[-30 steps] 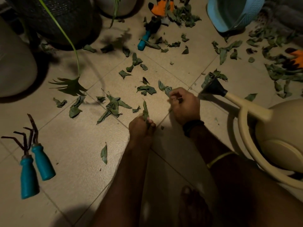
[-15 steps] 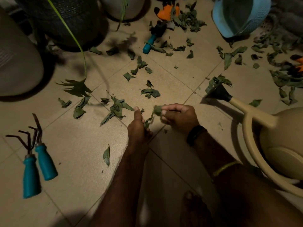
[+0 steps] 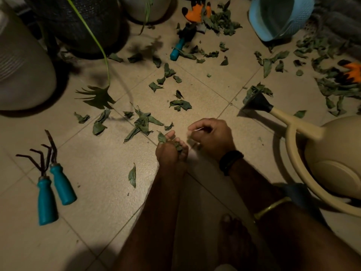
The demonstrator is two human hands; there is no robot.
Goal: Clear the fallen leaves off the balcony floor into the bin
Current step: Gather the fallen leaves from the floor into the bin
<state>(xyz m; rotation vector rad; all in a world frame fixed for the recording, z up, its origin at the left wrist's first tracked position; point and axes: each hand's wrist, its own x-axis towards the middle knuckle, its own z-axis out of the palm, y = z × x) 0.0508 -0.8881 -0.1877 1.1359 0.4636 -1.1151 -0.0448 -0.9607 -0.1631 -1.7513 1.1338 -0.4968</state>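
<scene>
Left of hands: two teal-handled hand rakes (image 3: pixel 52 184), loose leaf cluster (image 3: pixel 141 124) on tiles.
Left hand (image 3: pixel 171 148) clutches small leaf bunch (image 3: pixel 161 137).
Right hand (image 3: pixel 212 136) just beside, fingers curled; contents unclear.
Far right, beyond hands: blue bin (image 3: pixel 281 16), many leaves unswept.
Early stage, judging by litter.

We list: floor tiles (image 3: pixel 205 85), smooth, faint sheen; leaves (image 3: pixel 143 124), dry, crumpled, matt; watering can (image 3: pixel 336 153), smooth cream plastic; hand rake (image 3: pixel 46 184), dull rusty metal, glossy teal handle.
</scene>
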